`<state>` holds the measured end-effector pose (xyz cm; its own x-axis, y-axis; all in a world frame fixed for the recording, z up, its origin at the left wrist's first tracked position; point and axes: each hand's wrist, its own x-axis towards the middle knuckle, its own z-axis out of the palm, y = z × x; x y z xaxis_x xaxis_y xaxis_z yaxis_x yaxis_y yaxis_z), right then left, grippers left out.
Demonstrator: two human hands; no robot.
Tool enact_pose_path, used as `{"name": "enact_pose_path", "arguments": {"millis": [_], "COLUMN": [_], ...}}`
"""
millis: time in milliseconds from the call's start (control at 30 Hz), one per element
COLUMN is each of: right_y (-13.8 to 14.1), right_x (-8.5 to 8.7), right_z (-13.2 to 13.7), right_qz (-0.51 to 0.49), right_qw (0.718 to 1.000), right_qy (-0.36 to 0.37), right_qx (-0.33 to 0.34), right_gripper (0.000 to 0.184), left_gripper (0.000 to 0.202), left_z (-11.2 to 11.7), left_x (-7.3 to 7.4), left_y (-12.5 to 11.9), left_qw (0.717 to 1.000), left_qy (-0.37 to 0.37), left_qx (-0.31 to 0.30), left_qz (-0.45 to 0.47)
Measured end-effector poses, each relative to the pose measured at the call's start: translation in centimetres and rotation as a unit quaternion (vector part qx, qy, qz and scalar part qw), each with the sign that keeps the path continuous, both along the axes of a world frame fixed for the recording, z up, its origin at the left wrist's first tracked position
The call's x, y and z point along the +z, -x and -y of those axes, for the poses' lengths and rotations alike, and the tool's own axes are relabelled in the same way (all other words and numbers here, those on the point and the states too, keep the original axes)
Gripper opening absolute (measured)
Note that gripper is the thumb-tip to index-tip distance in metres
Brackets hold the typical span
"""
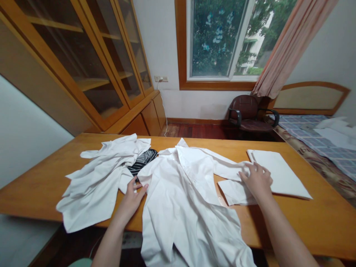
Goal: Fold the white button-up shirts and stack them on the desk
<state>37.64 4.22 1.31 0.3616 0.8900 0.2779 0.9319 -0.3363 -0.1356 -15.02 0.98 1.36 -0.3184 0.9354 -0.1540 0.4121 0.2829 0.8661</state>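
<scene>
Shirt [186, 185] lies between left grip [134, 197] (closure cannot be told) and right grip [258, 181] (pinching a sleeve [229, 170]); it is white, collared, creased.

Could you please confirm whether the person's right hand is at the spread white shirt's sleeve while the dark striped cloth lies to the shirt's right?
Not quite: the head view shows the dark striped cloth to the left of the spread white shirt, not its right. The right hand is indeed at the shirt's sleeve.
</scene>
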Motion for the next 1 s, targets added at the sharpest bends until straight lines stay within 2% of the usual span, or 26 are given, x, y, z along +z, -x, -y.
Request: {"name": "enact_pose_path", "arguments": {"millis": [100,200,300,367,500,633,767,867,1000], "right_y": [1.2,2.7,4.6,5.5,6.0,5.2,4.1,2.9,0.6], "right_x": [-0.2,-0.4,-0.4,-0.6,-1.4,-1.7,-0.9,0.1,2.1], "right_z": [-0.5,-1.3,-2.5,-3.4,-5.0,-5.3,-5.0,-5.1,-5.4], "right_qz": [0.024,0.027,0.011,-0.001,-0.009,0.022,0.036,0.008,-0.041], "right_qw": [0.998,0.99,0.978,0.974,0.985,0.993,0.995,0.996,0.998], "right_qy": [-0.03,-0.049,-0.055,-0.051,-0.03,-0.01,0.016,0.04,0.034], "right_qx": [0.058,0.13,0.199,0.221,0.172,0.116,0.092,0.085,0.04], "right_gripper": [0.042,0.044,0.049,0.05,0.049,0.041,0.031,0.033,0.037], "left_gripper": [0.095,0.095,0.089,0.083,0.073,0.062,0.044,0.03,0.025], "left_z": [0.5,0.2,-0.5,-1.2,-2.9,-4.5,-5.9,-7.4,-10.0], "left_x": [0.1,-0.1,-0.7,-1.3,-2.3,-2.5,-1.4,-0.1,1.9], "left_y": [-1.4,-3.4,-5.4,-6.5,-7.7,-7.7,-6.7,-5.3,-2.7], "left_qw": [0.999,0.999,0.994,0.986,0.974,0.974,0.979,0.978,0.968], "left_qy": [0.016,0.01,-0.045,-0.079,-0.121,-0.133,-0.115,-0.127,-0.149], "left_qx": [-0.031,-0.053,-0.09,-0.112,-0.13,-0.135,-0.121,-0.087,-0.047], "left_qz": [0.015,-0.008,-0.053,-0.091,-0.142,-0.126,-0.115,-0.141,-0.196]}}
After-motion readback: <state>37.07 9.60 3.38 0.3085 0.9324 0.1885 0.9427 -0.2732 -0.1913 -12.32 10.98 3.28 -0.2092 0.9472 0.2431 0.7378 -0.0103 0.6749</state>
